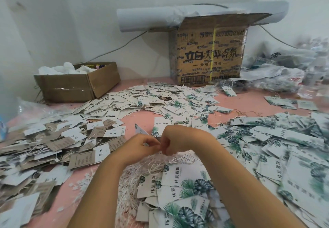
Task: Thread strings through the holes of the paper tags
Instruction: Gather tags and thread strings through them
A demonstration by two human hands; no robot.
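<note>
left hand (140, 146) and right hand (171, 141) meet at centre for fine work. left fingers curled, pinching a paper tag (139, 130) that sticks out toward 12. right fingers pinched, apparently on a string (173, 158) end, too small to confirm. loose strings (135, 179) heaped at 6, within reach. leaf-print tags (267, 138) at 3, brown tags (58, 144) at 9. pink counter (142, 119); small box (76, 85) at 10 and big box (210, 57) at 1, both against a white wall (71, 23).

Pink table (142, 119) under heaps of paper tags (178, 101), strings (142, 172), a low box (76, 85), a tall carton (210, 57), plastic bags (277, 71).
</note>
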